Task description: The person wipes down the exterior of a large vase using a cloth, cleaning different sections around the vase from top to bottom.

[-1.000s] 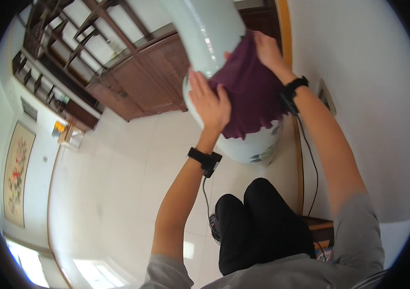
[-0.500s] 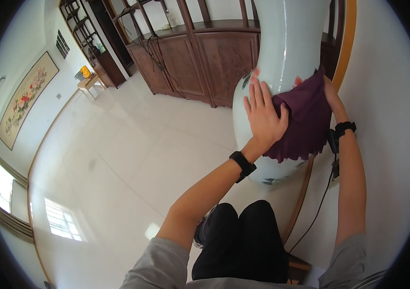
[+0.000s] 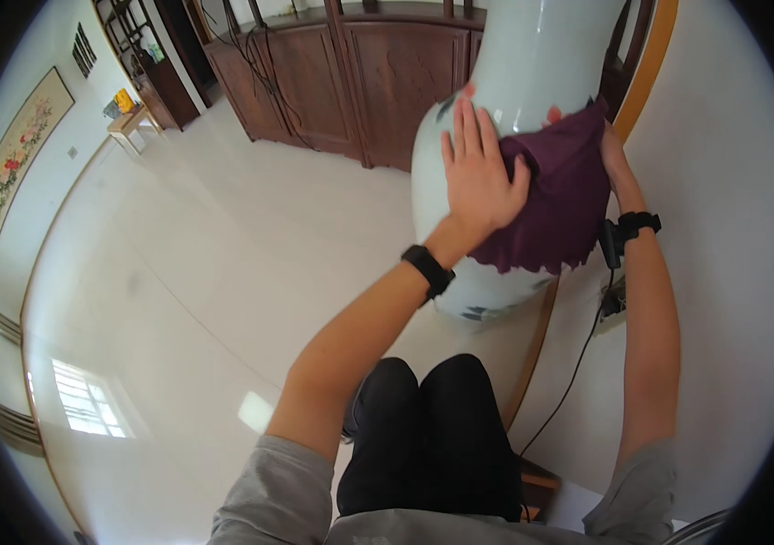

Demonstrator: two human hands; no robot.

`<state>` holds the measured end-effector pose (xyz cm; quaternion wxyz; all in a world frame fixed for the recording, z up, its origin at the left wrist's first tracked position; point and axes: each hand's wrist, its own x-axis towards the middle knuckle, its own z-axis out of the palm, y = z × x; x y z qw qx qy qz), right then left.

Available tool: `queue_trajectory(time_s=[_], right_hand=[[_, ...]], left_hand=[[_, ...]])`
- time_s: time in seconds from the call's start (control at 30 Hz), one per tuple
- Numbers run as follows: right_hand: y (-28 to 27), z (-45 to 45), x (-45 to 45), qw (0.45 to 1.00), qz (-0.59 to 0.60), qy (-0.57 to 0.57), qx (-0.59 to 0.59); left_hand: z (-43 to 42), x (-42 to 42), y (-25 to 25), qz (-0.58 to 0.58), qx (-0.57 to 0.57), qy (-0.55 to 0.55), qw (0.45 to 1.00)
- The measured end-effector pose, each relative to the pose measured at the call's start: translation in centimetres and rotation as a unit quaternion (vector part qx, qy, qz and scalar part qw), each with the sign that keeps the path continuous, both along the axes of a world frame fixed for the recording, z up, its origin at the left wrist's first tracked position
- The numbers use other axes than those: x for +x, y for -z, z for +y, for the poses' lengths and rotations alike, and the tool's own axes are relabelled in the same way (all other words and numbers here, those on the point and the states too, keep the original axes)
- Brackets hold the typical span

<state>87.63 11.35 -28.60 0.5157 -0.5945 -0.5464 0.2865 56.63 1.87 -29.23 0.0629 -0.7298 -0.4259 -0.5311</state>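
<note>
A tall pale porcelain vase [image 3: 441,173] with painted red and dark green marks stands in front of me. Draped over the near side of its rounded body is a purple cloth [image 3: 555,200] with a ragged lower edge. My left hand [image 3: 482,177] lies flat on the vase, fingers stretched upward, its thumb beside the cloth's left edge. On the far right side of the vase, my right hand [image 3: 619,168] is at the cloth's right edge; its fingers are hidden behind the cloth and vase. Both wrists wear black bands.
A dark wooden cabinet [image 3: 301,86] stands behind the vase. To the right runs a white wall [image 3: 723,272] with a plug and black cable [image 3: 569,386] close by. A small wooden stool [image 3: 133,123] and a framed flower painting [image 3: 19,168] are at the far left, beyond the glossy floor [image 3: 169,263].
My view has shifted, so the vase, cloth and room sit slightly further left and higher. Both hands keep about the same places on the vase and cloth.
</note>
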Motion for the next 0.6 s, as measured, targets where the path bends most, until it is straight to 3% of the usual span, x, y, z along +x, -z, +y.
queue_trajectory(time_s=[0.13, 0.23, 0.37, 0.6], right_hand=[[-1.9, -2.7, -3.0, 0.998, -0.009, 0.053, -0.016], [-5.1, -4.4, -6.5, 0.986, -0.120, 0.119, 0.015], [-7.8, -6.5, -9.9, 0.970, -0.138, 0.202, -0.005], [-9.4, -8.3, -11.8, 0.955, -0.155, 0.251, -0.014]], left_hand=[[2.4, -0.6, 0.3, 0.014, 0.014, 0.024, 1.000], [5.3, -3.6, -1.7, 0.023, 0.034, 0.060, 0.997], [6.9, -6.5, -3.7, 0.025, 0.002, 0.133, 0.991], [7.6, -7.3, -5.1, -0.003, -0.072, 0.177, 0.982]])
